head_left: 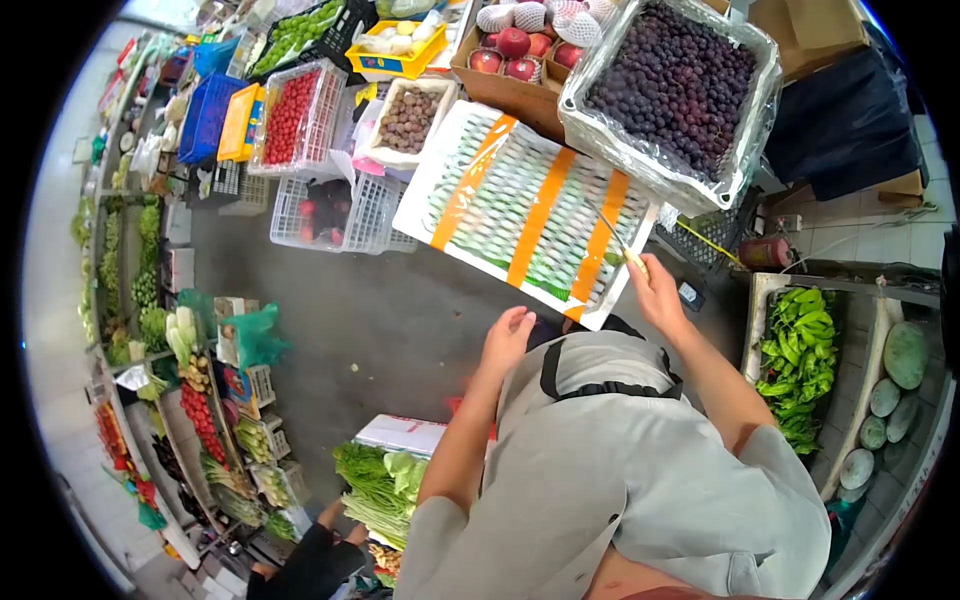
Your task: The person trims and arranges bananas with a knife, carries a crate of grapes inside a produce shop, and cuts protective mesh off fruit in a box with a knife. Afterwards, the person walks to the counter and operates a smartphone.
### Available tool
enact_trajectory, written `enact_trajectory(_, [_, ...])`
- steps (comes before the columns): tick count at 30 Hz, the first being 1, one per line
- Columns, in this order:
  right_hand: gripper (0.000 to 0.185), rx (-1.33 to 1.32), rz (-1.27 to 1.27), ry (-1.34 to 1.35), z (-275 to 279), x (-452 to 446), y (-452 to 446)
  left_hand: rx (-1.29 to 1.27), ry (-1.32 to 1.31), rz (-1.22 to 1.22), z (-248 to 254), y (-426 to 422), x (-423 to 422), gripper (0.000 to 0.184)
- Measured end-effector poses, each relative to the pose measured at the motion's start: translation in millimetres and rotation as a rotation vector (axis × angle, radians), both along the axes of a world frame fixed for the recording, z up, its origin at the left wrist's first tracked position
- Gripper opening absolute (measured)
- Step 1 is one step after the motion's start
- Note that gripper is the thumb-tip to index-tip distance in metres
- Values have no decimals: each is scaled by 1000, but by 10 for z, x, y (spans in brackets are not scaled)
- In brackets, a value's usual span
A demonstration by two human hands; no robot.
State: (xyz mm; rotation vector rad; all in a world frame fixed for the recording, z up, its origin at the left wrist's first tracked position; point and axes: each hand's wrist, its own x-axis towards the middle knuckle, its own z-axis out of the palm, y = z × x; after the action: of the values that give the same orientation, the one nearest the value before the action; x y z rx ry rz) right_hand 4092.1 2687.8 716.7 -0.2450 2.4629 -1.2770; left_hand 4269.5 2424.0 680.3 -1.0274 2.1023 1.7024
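Observation:
My right hand is closed round the pale handle of a small knife. Its thin blade points up and left over a white foam box of fruit or vegetables in white net sleeves. Three orange tape strips run across the box's top, and clear film seems to cover it. The blade lies over or close to the rightmost strip; whether it touches cannot be told. Just off the box's near edge, my left hand is loosely curled, with nothing visible in it.
Beyond the box stand a crate of dark grapes, a carton of apples and a basket of red fruit. Green peppers lie at right. Vegetable shelves line the left. Another person is at lower left.

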Motion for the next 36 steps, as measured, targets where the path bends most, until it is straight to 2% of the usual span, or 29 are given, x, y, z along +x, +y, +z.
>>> enact_trajectory(3, [37, -22, -69, -32, -2, -203, -241, 38, 127, -11, 57, -334, -414, 39])
enact_trajectory(6, [36, -93, -123, -36, -17, -344, -406, -285, 30, -186, 66, -736, -966, 45])
enact_trajectory(10, [36, -2, -180, -58, 34, -414, -546, -530, 235, -326, -437, -1204, -1873, 52])
enact_trajectory(11, [35, -2, -222, -41, 6, -389, -574, -476, 247, -284, -293, -1230, -2136, 51])
enact_trajectory(13, [34, 46, -269, -84, -21, -325, -620, -586, 337, -327, -654, -1444, -2637, 55])
enact_trajectory(14, [33, 80, -297, -114, -20, -297, -675, -561, 338, -341, -839, -1522, -2876, 55])
enact_trajectory(16, [32, 107, -340, -109, 44, -228, -844, -871, 513, -285, -1137, -1618, -3272, 59])
enact_trajectory(20, [32, 201, -379, -142, 52, -272, -1280, -811, 477, -307, -1153, -1723, -3724, 63])
enact_trajectory(22, [33, 265, -337, -15, 126, -443, -1656, -641, 190, -436, -1176, -1715, -3807, 54])
enact_trajectory(23, [33, 296, -318, -56, 205, -597, -1860, -639, 269, -361, -1304, -1719, -3786, 42])
enact_trajectory(24, [33, 301, -320, -53, 227, -749, -2029, -633, 273, -362, -1380, -1738, -3784, 42])
enact_trajectory(26, [34, 326, -287, 41, 223, -1056, -2369, -357, 310, -326, -1436, -1802, -3767, 34])
enact_trajectory(27, [35, 345, -240, 130, 170, -1214, -2510, -312, 373, -310, -1359, -1841, -3775, 27])
enact_trajectory(30, [36, 399, -102, 291, -73, -1739, -2857, -263, 327, -364, -1244, -1943, -3794, 30])
enact_trajectory(31, [36, 401, -93, 295, -118, -1900, -2965, -261, 328, -354, -1227, -1962, -3782, 30])
enact_trajectory(33, [34, 567, 28, 162, -182, -2188, -3139, -248, 363, -323, -1219, -1960, -3783, 29])
enact_trajectory(36, [30, 647, -23, 63, -238, -2428, -3289, -262, 367, -332, -1272, -1974, -3794, 27])
